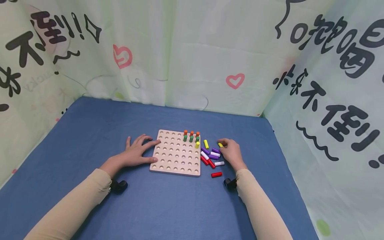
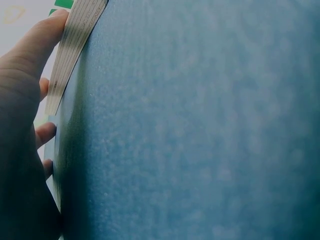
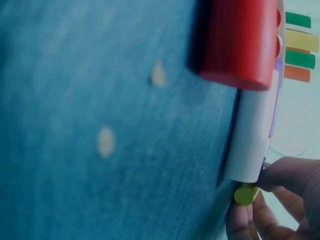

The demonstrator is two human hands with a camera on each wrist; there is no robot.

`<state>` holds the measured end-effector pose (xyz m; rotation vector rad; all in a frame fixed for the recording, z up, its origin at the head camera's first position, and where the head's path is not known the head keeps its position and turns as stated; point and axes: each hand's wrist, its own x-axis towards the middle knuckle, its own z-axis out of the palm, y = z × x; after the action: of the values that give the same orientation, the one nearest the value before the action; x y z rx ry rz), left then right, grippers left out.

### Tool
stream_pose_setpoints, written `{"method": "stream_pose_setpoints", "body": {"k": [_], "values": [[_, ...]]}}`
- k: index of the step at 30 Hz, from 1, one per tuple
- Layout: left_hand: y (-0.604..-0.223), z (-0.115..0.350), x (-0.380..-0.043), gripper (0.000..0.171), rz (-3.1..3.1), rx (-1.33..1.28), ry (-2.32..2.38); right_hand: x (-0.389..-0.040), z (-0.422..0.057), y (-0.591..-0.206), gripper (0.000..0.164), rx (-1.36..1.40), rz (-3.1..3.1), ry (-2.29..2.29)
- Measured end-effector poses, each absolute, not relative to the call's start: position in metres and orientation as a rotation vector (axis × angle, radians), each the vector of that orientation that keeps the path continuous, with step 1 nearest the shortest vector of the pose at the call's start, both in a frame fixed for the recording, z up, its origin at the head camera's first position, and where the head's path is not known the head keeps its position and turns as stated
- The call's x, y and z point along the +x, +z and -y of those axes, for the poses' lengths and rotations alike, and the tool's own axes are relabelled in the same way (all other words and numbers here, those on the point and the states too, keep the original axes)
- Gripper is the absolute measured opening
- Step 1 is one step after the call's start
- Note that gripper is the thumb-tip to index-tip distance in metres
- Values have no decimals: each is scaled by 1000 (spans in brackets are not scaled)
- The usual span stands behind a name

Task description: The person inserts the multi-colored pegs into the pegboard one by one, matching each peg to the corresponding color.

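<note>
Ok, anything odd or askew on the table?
Mildly: one red peg lies apart on the near side of the loose pile. Standing pegs look upright in the board; no damage visible.

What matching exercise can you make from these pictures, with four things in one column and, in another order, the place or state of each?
1. Left hand
2. Orange pegs
3. Purple pegs
4. Right hand

A. lying right of the board
B. pinching a yellow peg
C. standing in the board's far row
D. touching the board's left edge

Pairs: 1-D, 2-C, 3-A, 4-B
</note>
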<state>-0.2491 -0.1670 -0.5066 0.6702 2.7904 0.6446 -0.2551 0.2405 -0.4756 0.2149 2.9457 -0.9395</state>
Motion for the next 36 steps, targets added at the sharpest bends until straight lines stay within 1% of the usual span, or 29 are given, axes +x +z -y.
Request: {"method": "stream_pose_setpoints", "body": {"k": [10,24,31,36], "values": [[-506,167,-249,86,-2789,669,668,-254,-239,-474,31,352,-2930,-1103],[-507,167,-247,86,-2788,678,682,-247,-223,-465,26,304,-2925,-1257],[-507,168,-248,85,-2795,684,676,-246,-213,-457,26,260,-2896,-1329],[-508,167,-249,85,-2797,687,668,-244,-203,-451,25,284,-2844,-1386]]}}
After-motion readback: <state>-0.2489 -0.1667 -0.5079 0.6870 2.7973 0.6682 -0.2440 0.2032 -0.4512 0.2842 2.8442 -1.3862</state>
